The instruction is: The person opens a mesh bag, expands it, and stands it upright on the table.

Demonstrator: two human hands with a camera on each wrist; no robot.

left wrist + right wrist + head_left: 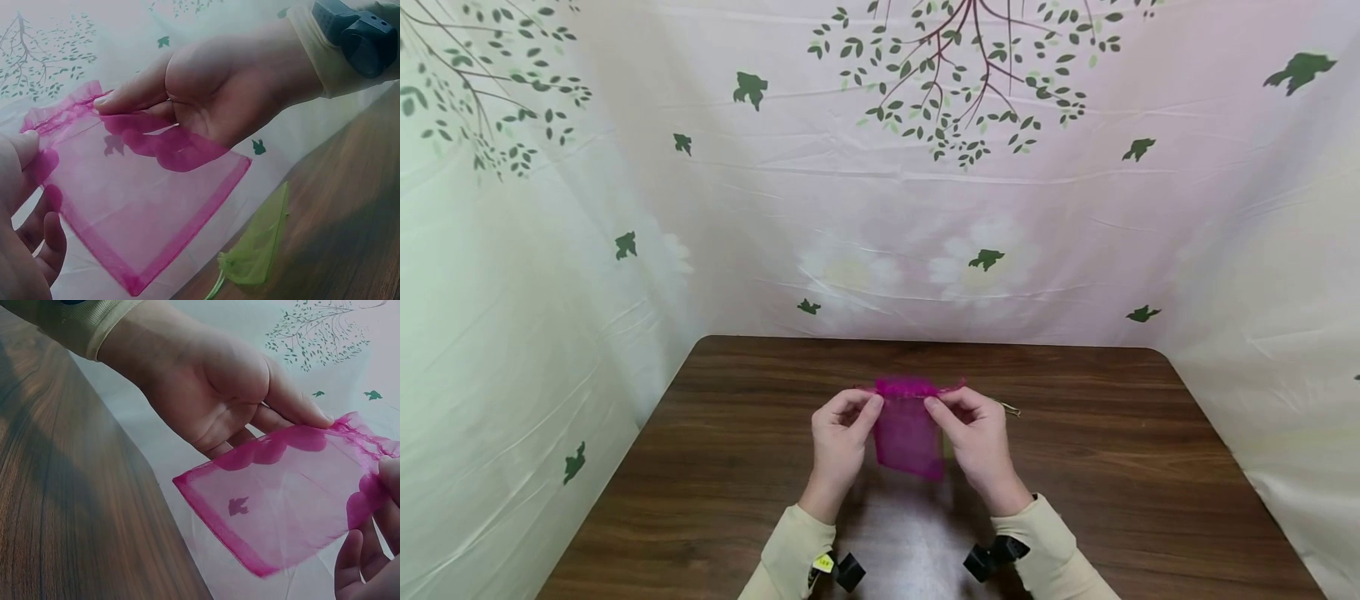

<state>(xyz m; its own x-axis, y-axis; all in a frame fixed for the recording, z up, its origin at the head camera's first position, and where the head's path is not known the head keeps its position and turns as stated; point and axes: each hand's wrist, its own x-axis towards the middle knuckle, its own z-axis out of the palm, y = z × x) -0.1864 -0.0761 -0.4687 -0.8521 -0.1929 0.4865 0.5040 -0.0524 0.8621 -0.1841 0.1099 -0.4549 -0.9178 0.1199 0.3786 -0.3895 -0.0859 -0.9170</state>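
A sheer magenta drawstring pouch [908,437] hangs between the two hands above the table, its gathered neck at the top and its flat bottom hanging down. My left hand [841,437] pinches the left side of the neck between thumb and fingers. On the opposite side, my right hand [981,442] pinches the neck the same way. Through the thin mesh of the pouch [275,506], the fingertips behind it show in the right wrist view. A green sheer pouch [259,244] with a pale cord lies on the table beyond, mostly hidden by the right hand in the head view.
The dark wood-grain table [737,467] has rounded far corners. White cloth [887,208] printed with branches, leaves and green birds hangs behind it and at both sides. Each sleeved wrist carries a small black camera [850,572].
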